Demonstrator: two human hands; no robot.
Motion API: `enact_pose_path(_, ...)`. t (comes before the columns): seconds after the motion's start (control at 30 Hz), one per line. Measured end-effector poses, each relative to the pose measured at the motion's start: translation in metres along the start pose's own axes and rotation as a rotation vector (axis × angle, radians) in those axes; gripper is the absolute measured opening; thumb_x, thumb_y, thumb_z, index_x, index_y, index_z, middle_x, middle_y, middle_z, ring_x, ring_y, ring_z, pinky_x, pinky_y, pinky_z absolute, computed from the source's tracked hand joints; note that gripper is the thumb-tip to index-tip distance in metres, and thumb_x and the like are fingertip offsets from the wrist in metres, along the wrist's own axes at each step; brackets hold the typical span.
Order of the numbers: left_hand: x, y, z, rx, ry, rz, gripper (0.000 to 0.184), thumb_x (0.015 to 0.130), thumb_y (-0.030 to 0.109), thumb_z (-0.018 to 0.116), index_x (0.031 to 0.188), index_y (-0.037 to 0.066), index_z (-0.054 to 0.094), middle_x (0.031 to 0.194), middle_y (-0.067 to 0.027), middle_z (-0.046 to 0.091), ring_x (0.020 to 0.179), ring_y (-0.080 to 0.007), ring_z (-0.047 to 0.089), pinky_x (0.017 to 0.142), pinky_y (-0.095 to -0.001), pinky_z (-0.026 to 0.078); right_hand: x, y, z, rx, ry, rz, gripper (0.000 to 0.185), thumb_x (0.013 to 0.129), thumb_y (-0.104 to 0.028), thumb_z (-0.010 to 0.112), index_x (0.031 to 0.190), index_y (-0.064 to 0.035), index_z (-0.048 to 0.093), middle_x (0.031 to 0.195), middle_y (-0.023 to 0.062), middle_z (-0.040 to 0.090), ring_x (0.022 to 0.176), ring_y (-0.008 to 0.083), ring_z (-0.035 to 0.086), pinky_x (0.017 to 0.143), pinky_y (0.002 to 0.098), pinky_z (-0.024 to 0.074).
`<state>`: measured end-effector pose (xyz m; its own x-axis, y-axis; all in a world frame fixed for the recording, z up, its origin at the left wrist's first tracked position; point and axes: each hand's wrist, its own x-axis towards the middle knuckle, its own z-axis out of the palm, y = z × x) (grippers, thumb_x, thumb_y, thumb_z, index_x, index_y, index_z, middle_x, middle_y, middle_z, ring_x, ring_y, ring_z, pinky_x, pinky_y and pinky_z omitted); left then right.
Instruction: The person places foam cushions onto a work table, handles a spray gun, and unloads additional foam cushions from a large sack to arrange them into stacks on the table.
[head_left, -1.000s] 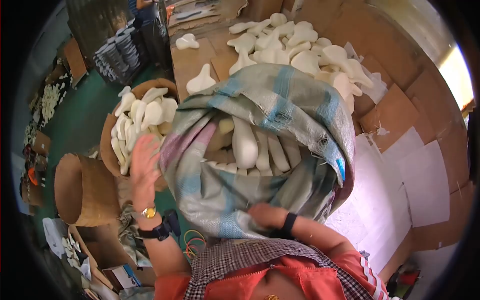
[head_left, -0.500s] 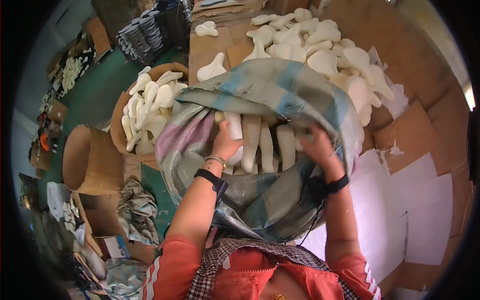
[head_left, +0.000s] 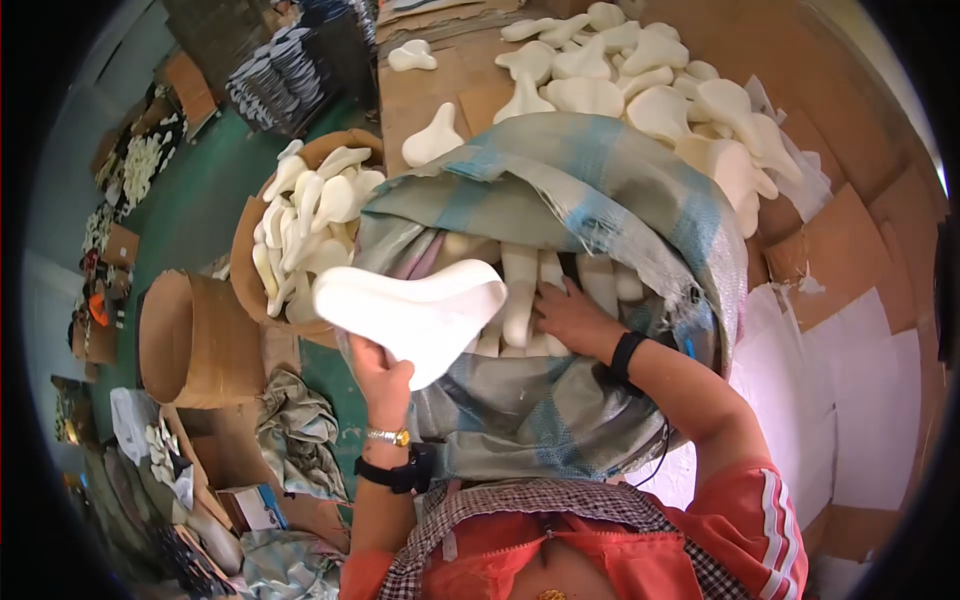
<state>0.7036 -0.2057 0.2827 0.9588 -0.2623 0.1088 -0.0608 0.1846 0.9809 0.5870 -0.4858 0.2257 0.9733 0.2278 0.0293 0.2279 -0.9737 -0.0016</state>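
A white saddle-shaped foam piece (head_left: 410, 310) is held up by my left hand (head_left: 382, 378), fingers beneath it and thumb on its lower edge, over the left side of a woven sack (head_left: 530, 405). The sack is grey-green with blue bands, and its mouth is open. Several white foam pieces (head_left: 518, 290) stand packed side by side inside it. My right hand (head_left: 577, 318) reaches into the sack and rests on these pieces; its fingers are partly spread, and whether it grips one cannot be made out.
Several loose foam pieces (head_left: 660, 112) lie heaped on cardboard behind the sack. A round cardboard bin (head_left: 245, 262) of similar pieces stands at the left, near an empty cardboard tube (head_left: 200, 340). White sheets (head_left: 875, 400) lie at the right.
My left hand has come out of the sack with a foam piece and moved left. My right hand has shifted left and lower among the pieces inside.
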Motion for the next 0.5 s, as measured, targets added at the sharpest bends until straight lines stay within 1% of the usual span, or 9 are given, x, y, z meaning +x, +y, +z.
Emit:
enact_pose_path(0.07,0.0,0.007,-0.033,0.001,0.052,0.049,0.072,0.056,-0.008,0.047,0.127,-0.006,0.037,0.121,-0.0119,0.049,0.117,-0.023,0.046,0.104,-0.0332,0.032,0.019,-0.001,-0.022,0.008,-0.278,-0.139,0.022,0.075,-0.007,0.06,0.093,-0.0137,0.07,0.122,0.008,0.051,0.123,0.0308,0.041,0.107,0.0569,0.0258)
enact_pose_path(0.1,-0.002,0.014,-0.043,-0.031,0.1,0.076,0.072,0.056,-0.008,0.046,0.127,-0.006,0.037,0.121,-0.0122,0.049,0.117,-0.0233,0.047,0.103,-0.0335,0.033,0.022,0.005,-0.018,0.011,-0.156,-0.15,0.017,0.073,-0.006,0.059,0.081,-0.0136,0.071,0.111,0.0056,0.054,0.118,0.0281,0.043,0.107,0.0556,0.0266)
enact_pose_path(0.13,-0.005,0.027,-0.051,-0.064,0.149,0.106,0.073,0.056,-0.009,0.045,0.128,-0.006,0.037,0.121,-0.0126,0.05,0.116,-0.0237,0.049,0.103,-0.0339,0.034,0.025,0.008,-0.022,-0.001,-0.159,-0.173,0.017,0.073,-0.006,0.059,0.081,-0.0136,0.071,0.111,0.0056,0.054,0.118,0.0281,0.043,0.107,0.0556,0.0266)
enact_pose_path(0.2,-0.015,0.044,-0.07,-0.106,0.226,0.084,0.074,0.056,-0.009,0.043,0.129,-0.006,0.037,0.122,-0.0131,0.052,0.114,-0.0237,0.051,0.101,-0.034,0.036,0.029,0.009,-0.029,0.108,-0.083,-0.086,0.018,0.07,-0.006,0.06,0.082,-0.0131,0.071,0.106,0.0056,0.054,0.115,0.0273,0.045,0.107,0.0533,0.0283)
enact_pose_path(0.23,-0.018,0.045,-0.078,-0.105,0.277,0.143,0.069,0.056,-0.007,0.041,0.126,-0.007,0.041,0.119,-0.0136,0.055,0.111,-0.0251,0.054,0.099,-0.0355,0.041,0.032,0.008,-0.031,0.131,-0.002,-0.104,0.018,0.068,-0.007,0.06,0.081,-0.0125,0.071,0.101,0.0057,0.055,0.112,0.0275,0.046,0.106,0.0517,0.0303)
enact_pose_path(0.37,-0.039,0.05,-0.111,-0.051,0.395,0.099,0.069,0.056,-0.005,0.041,0.125,-0.005,0.043,0.118,-0.0134,0.056,0.11,-0.0255,0.055,0.098,-0.0346,0.042,0.041,0.004,-0.035,0.105,0.082,-0.093,0.016,0.068,-0.009,0.063,0.081,-0.0131,0.07,0.114,0.0055,0.054,0.116,0.0288,0.045,0.104,0.0504,0.0318)
enact_pose_path(0.4,-0.042,0.05,-0.114,-0.042,0.397,0.094,0.069,0.056,-0.005,0.041,0.125,-0.005,0.043,0.118,-0.0134,0.056,0.11,-0.0255,0.055,0.098,-0.0346,0.042,0.047,0.002,-0.032,0.115,0.08,-0.094,0.016,0.068,-0.009,0.063,0.081,-0.0131,0.07,0.114,0.0055,0.054,0.116,0.0288,0.045,0.104,0.0504,0.0318)
enact_pose_path(0.47,-0.046,0.046,-0.118,-0.067,0.394,0.084,0.069,0.055,-0.005,0.042,0.124,-0.005,0.043,0.117,-0.0126,0.056,0.109,-0.0253,0.055,0.097,-0.0342,0.042,0.062,-0.004,-0.025,0.274,0.098,-0.234,0.018,0.065,-0.01,0.067,0.082,-0.0112,0.07,0.119,0.0043,0.053,0.119,0.0292,0.044,0.104,0.0499,0.0315)
enact_pose_path(0.5,-0.047,0.043,-0.119,-0.063,0.384,0.085,0.069,0.055,-0.005,0.042,0.124,-0.005,0.043,0.117,-0.0126,0.056,0.109,-0.0253,0.055,0.097,-0.0342,0.042,0.071,-0.007,-0.005,0.133,0.068,-0.291,0.025,0.062,-0.009,0.07,0.087,-0.0136,0.071,0.123,0.0037,0.053,0.122,0.0269,0.044,0.105,0.0502,0.0302)
